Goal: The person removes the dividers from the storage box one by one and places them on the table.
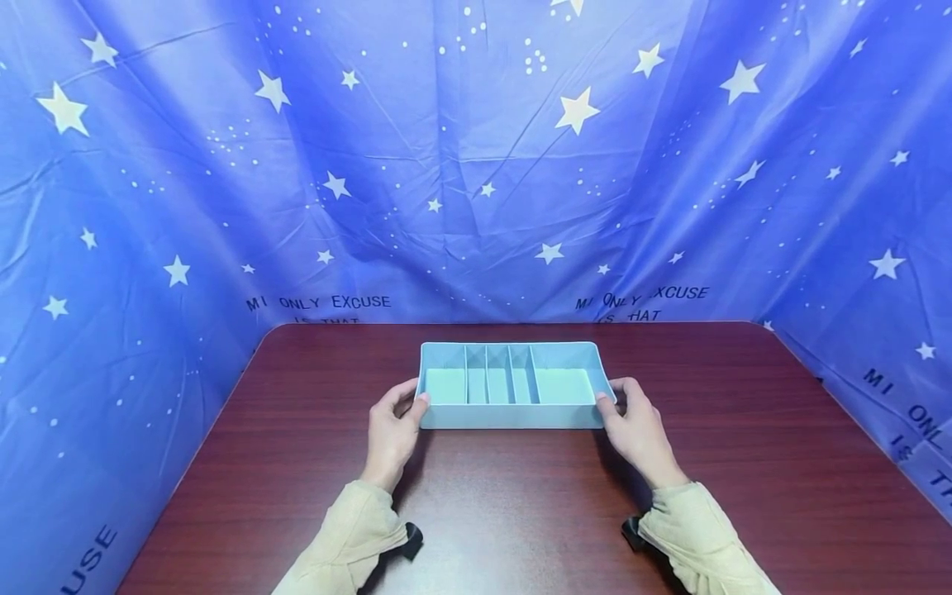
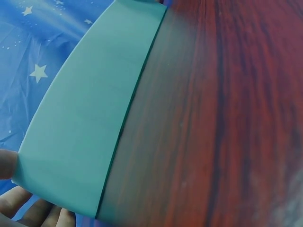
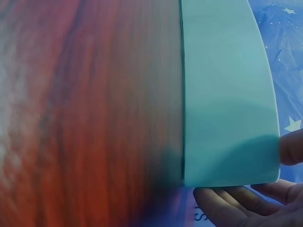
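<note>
A blue curtain (image 1: pixel 402 273) printed with white stars and dark lettering rises behind the work and along both sides. Within it stands one dark red, wood-grained surface (image 1: pixel 506 512). One pale blue tray (image 1: pixel 513 416) is over its far half, near the middle, long side toward the person; whether it rests there or is slightly raised, I cannot tell. Two beige sleeves (image 1: pixel 342 537) reach in from the near edge. The left hand (image 1: pixel 392 430) grips the tray's left end and the right hand (image 1: pixel 635 426) its right end, each thumb at a near corner, partly covering it. Inside, five compartments (image 1: pixel 445 386) show pale floors: a wide one at each end, three narrow ones between, parted by four thin dividers (image 1: pixel 465 376). Two small black straps (image 1: pixel 411 541) show at the cuffs.
</note>
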`<action>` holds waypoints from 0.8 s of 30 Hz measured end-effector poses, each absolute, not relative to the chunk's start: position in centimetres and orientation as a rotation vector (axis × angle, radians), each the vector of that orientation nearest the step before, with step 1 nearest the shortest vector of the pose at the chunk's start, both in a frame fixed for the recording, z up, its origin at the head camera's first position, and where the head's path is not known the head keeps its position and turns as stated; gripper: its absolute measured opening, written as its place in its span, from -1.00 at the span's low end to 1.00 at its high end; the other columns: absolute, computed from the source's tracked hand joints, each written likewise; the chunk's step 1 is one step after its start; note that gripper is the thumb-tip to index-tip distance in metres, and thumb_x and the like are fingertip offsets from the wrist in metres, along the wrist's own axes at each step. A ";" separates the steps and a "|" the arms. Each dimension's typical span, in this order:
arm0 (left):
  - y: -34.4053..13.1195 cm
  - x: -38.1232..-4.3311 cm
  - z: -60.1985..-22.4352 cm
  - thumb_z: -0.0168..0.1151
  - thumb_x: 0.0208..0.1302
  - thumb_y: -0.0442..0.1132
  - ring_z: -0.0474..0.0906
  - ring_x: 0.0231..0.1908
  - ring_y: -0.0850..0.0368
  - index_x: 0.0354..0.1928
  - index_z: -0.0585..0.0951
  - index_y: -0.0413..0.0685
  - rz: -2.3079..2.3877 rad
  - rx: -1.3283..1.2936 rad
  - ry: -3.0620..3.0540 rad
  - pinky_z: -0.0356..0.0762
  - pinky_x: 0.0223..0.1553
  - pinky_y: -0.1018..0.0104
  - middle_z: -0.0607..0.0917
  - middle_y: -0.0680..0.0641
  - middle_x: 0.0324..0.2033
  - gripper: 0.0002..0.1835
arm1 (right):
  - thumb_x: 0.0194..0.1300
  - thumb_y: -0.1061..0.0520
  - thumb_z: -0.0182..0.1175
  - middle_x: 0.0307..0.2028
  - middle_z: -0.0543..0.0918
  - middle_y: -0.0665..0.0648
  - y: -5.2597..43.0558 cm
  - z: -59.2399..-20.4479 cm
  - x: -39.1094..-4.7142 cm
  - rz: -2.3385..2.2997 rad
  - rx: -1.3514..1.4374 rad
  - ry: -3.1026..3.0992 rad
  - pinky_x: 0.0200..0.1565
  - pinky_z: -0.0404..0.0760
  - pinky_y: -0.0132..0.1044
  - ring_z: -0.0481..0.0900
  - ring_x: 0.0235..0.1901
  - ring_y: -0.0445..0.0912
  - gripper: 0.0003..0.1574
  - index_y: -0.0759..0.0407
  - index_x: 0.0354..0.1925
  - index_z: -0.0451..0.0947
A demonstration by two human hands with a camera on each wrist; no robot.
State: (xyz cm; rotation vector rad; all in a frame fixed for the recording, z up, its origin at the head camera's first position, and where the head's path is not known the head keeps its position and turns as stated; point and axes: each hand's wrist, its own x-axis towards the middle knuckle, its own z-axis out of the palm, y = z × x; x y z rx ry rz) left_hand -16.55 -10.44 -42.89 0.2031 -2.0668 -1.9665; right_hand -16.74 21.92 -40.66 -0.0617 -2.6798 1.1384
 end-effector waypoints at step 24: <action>-11.9 -15.9 -42.8 0.25 0.24 -0.34 0.59 -0.05 -0.01 0.09 0.57 -0.27 -1.966 0.207 -2.095 0.51 -0.19 0.46 0.65 -0.27 -0.03 -0.63 | 0.42 -0.04 0.05 -0.10 0.63 0.30 21.5 -41.0 -16.6 1.156 0.041 -2.688 -0.18 0.52 -0.15 0.60 -0.17 0.05 -0.56 0.25 0.08 0.40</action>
